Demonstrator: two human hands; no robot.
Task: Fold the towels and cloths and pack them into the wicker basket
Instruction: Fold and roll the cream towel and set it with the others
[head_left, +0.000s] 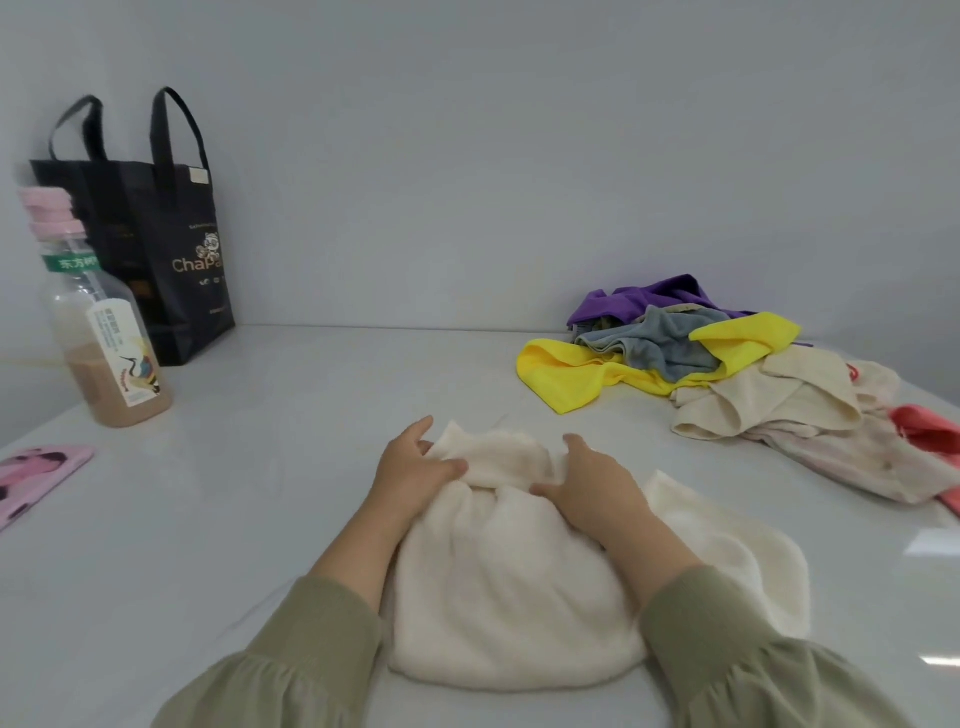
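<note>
On the white table (260, 493) a cream towel (509, 597) lies bunched near the front edge. A pile of cloths (727, 374) sits well apart at the far right. The left grip (415, 467) and the right grip (592, 483) each pinch the towel's gathered far edge, with the fingers curled into the fabric and the thumbs turned inward.

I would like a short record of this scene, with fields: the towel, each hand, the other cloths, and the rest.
towel in work: cream towel, bunched, on the white table
left hand: grips its far fold
right hand: grips the same fold
waiting: pile of cloths, far right, unfolded
other things: black bag and bottle, far left
wicker basket: not in view
</note>
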